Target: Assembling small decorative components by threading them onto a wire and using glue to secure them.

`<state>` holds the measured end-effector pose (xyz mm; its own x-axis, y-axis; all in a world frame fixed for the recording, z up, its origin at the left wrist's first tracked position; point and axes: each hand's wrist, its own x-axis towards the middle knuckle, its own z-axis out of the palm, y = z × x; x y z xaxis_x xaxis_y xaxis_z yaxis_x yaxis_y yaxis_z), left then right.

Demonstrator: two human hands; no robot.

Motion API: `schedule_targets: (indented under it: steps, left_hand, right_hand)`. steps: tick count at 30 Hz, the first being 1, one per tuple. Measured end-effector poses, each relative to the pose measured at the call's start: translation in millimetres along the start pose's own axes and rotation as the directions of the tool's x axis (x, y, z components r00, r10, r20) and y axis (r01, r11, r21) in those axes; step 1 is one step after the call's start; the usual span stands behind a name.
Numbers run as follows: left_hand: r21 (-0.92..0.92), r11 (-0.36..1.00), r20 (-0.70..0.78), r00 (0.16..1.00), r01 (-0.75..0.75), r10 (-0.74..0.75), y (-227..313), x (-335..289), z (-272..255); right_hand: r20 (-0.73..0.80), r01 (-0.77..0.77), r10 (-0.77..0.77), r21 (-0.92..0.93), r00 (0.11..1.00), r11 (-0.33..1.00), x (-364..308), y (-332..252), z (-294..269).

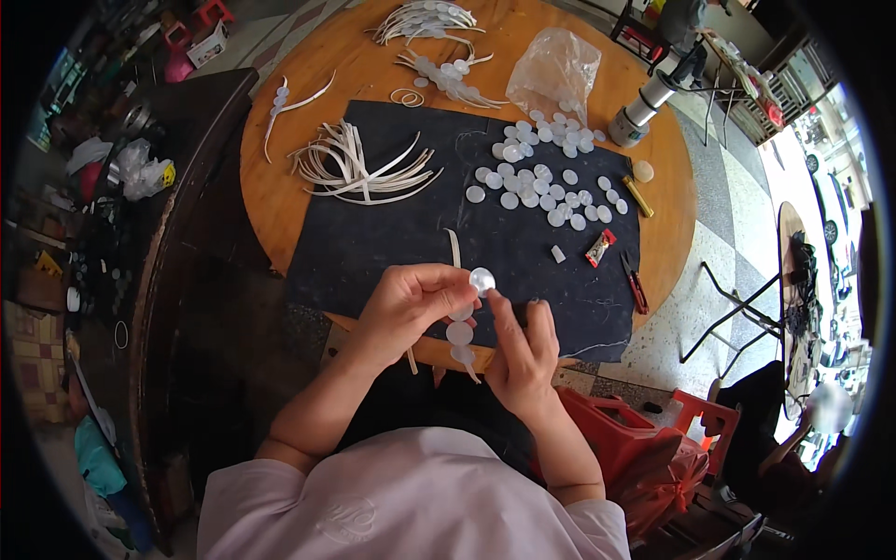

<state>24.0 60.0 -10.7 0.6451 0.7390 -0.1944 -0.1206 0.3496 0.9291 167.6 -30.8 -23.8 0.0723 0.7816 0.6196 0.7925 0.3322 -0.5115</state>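
Note:
My left hand [411,303] pinches a pale cord strip strung with round translucent white discs, just above the table's near edge. One shiny disc [482,281] stands at its fingertips. Below hang more strung discs [459,333] and a loose strip end. The right hand [525,359] meets the shiny disc's lower edge with its index fingertip; its thumb is mostly hidden, and other fingers are bent away. Beyond my hands, many loose discs [544,187] lie on a black mat [392,247], with a bundle of pale strips [359,168] to their left.
The mat covers part of a round wooden table [271,201]. A clear plastic bag [555,70], finished-looking disc strands [448,79] and a metal cylinder [639,112] stand farther back. Red-handled snips [635,285], a small red packet [600,247] and a white block [558,253] lie right.

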Motion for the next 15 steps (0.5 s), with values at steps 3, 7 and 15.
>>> schedule_targets:
  steps: [3, 7, 15]
  left_hand:
    - [-0.011, 0.998, -0.011, 0.998, -0.062, 0.062, -4, -9, 18]
    - [0.005, 0.999, -0.011, 0.999, -0.036, 0.036, -9, -18, 37]
    - [0.056, 0.995, 0.121, 0.988, 0.087, -0.094, -7, -18, 57]
  right_hand:
    - [-0.023, 0.065, -0.064, 0.017, 0.998, 0.998, -15, -4, -8]
    - [-0.077, 0.005, 0.004, 0.117, 0.997, 0.993, -27, -8, -19]
    - [0.309, -0.470, 0.542, 0.863, 0.782, 0.186, -30, -3, -45]
